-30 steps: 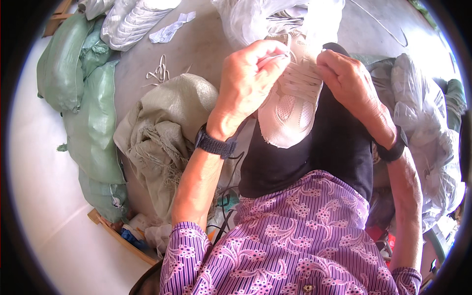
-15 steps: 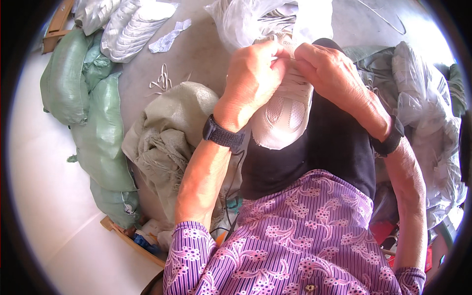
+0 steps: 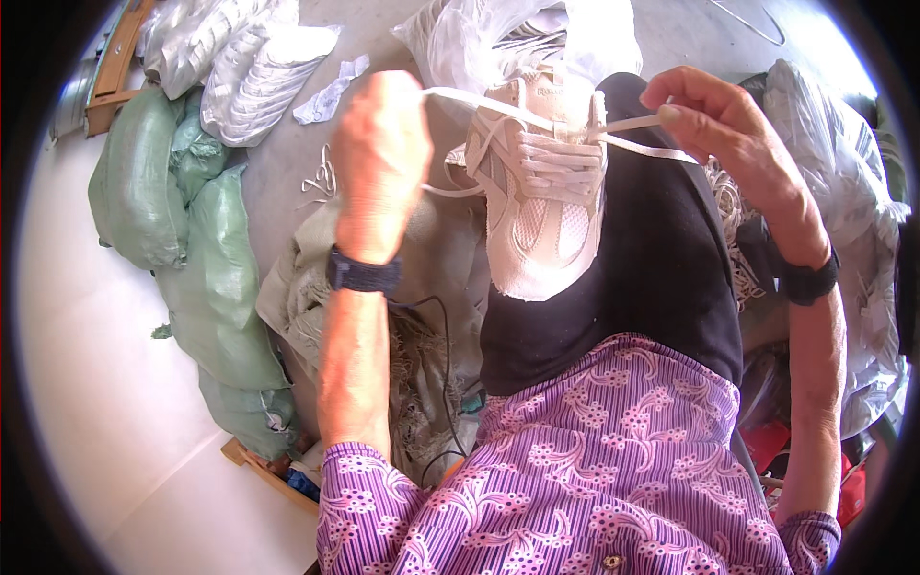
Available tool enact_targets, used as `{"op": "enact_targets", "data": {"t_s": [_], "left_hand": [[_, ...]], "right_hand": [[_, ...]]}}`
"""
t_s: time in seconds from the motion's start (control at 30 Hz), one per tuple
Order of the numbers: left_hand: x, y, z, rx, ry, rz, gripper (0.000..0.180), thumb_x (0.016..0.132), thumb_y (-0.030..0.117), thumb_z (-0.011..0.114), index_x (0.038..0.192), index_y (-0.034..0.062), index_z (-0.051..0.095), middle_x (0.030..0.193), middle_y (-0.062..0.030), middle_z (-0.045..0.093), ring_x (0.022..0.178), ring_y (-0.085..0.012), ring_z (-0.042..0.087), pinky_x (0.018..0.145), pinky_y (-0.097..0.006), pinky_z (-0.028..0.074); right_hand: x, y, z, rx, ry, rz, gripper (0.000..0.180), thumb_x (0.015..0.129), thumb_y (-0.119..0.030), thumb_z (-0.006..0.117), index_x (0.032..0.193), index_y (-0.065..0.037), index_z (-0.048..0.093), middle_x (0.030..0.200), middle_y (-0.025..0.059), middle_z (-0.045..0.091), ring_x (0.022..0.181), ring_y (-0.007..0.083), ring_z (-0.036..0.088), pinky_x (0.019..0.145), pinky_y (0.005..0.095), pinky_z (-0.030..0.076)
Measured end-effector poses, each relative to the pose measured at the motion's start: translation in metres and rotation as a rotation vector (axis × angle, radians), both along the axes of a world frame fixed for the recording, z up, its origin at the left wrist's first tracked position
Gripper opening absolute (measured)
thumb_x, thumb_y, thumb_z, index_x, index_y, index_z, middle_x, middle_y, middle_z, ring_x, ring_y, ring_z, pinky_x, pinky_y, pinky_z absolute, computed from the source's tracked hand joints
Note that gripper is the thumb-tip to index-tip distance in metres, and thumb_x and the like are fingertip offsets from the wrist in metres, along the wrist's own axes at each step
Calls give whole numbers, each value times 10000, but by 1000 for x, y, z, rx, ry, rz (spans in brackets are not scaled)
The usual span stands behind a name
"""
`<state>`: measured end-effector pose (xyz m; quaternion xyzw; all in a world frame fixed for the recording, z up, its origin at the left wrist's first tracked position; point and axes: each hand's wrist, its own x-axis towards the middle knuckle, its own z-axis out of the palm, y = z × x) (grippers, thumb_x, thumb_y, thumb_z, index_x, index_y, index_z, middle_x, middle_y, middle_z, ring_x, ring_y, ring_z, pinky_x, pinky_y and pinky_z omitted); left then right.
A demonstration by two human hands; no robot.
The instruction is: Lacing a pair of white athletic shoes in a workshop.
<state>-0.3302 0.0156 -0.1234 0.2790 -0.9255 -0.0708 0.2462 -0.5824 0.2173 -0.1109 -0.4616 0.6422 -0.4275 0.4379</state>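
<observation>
Watching from my end, I have the purple patterned garment (image 3: pixel 575 460) filling the near side, below both sets of fingers. Stuffed green sacks (image 3: pixel 216 278) lie well to the left of the left fingers, and bundles in clear plastic (image 3: pixel 834 182) are heaped beyond the right fingers on their outer side. A rumpled beige sack (image 3: pixel 436 259) spreads just below the left hand. Black trousers (image 3: pixel 661 287) cover the lap between and below the fingers, and a white plastic bag (image 3: pixel 599 38) sits past them, at the far end of the shoe.

The pale shoe (image 3: pixel 546 216) rests on the lap, between the two sets of fingers, its toe toward me. On its left, the left hand (image 3: pixel 383 149) is curled closed around the lace (image 3: pixel 489 103) — its fingertips are hidden from me. On its right, the right hand (image 3: pixel 733 134) pinches another stretch of that lace between thumb and forefinger, and a lower strand runs just under those fingers. A paper scrap (image 3: pixel 331 93) lies left of the left fingers — loose cord (image 3: pixel 321 177) lies nearer me.
</observation>
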Motion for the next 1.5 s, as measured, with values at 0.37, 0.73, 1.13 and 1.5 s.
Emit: {"op": "enact_targets", "data": {"t_s": [0.37,0.73,1.13,1.5], "left_hand": [[7,22,14,671,281,17,200,990,220,452,1066,69,559,723,41,475,617,-29,402,537,-183,345],[-36,75,-1,623,162,-268,216,950,124,481,1136,14,497,876,-98,635,780,-174,601,730,-301,482],[-34,82,-1,1076,271,-161,240,947,123,530,1165,26,504,966,-121,622,832,-166,591,736,-310,484],[-35,83,-9,968,314,89,109,843,98,648,865,-8,631,643,-63,615,589,-77,544,569,-260,456]], "right_hand": [[13,-18,-36,-236,702,-247,126,816,-126,621,923,-59,629,904,73,607,857,231,608,752,328,473],[57,-33,-24,-429,743,-60,148,745,-101,671,891,-87,658,917,57,611,931,251,577,843,402,421],[56,-35,-25,-528,575,18,121,730,-73,666,847,-44,674,717,89,601,723,275,622,632,371,500],[50,-37,-36,-468,665,-11,74,761,-83,630,815,-33,636,769,95,612,750,290,619,676,379,497]]}}
